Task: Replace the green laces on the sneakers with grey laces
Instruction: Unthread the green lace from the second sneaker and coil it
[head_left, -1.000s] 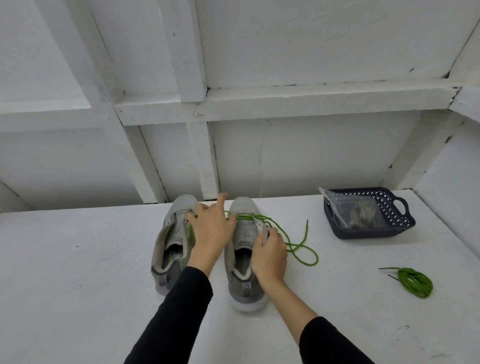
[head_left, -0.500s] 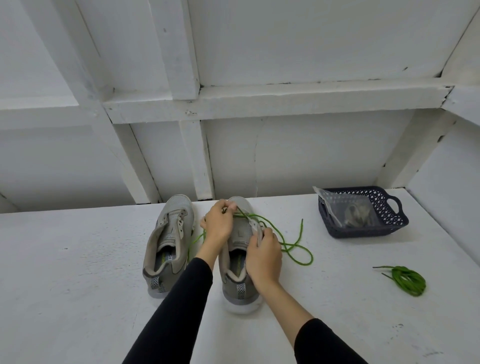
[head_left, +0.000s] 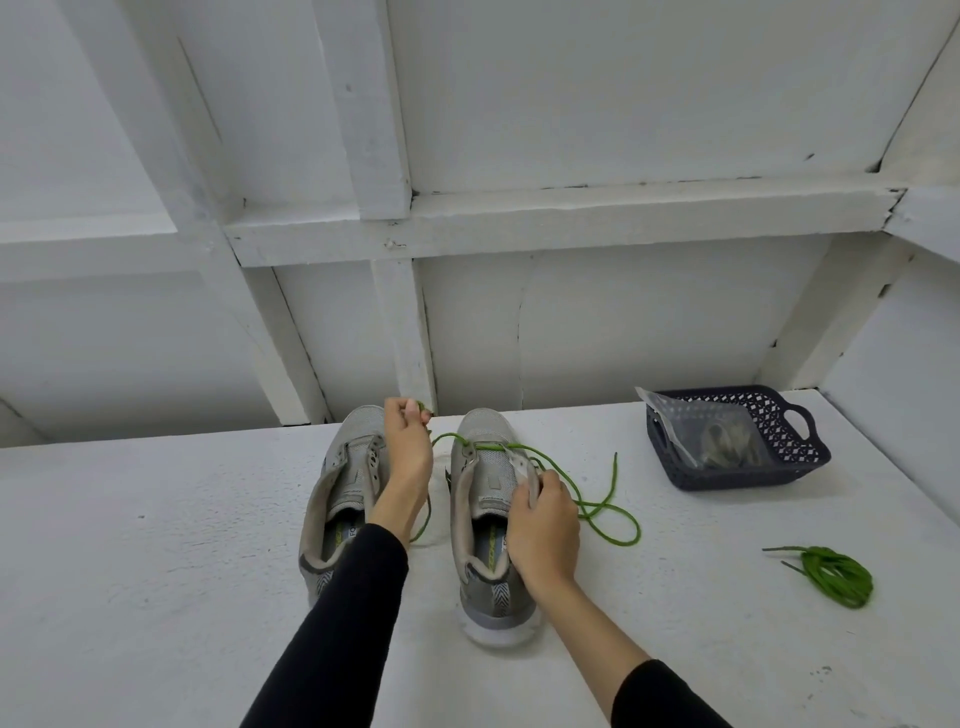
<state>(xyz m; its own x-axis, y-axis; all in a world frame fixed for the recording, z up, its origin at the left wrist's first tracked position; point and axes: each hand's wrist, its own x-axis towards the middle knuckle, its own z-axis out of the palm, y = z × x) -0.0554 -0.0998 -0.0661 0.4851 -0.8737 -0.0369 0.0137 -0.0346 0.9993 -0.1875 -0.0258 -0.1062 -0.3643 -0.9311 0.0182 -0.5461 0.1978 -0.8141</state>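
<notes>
A white bench (head_left: 156, 545) fills the lower half of the frame, backed by a white wall (head_left: 597, 93) crossed with painted beams. Two grey sneakers stand side by side at the centre, toes pointing away toward the wall. The left sneaker (head_left: 343, 499) has bare eyelets, with no lace showing in it. The right sneaker (head_left: 483, 519) has a green lace (head_left: 597, 506) still threaded through its farthest eyelets; the lace's loose length loops over the bench just right of the shoe, and another stretch trails down between the two sneakers. At centre right, near the wall, sits a dark blue basket (head_left: 769, 467) holding a clear plastic bag (head_left: 717, 436) with something greyish inside, too indistinct to name. A second green lace (head_left: 836, 574), bundled in a loose coil, lies at lower right, well apart from the shoes. The left hand (head_left: 408, 447) is raised over the gap between the sneakers, its fingers pinching one end of the threaded lace up near the toes. The right hand (head_left: 545, 525) rests on the right sneaker, its fingers curled round the shoe's right eyelet flap. Both arms wear black sleeves.
</notes>
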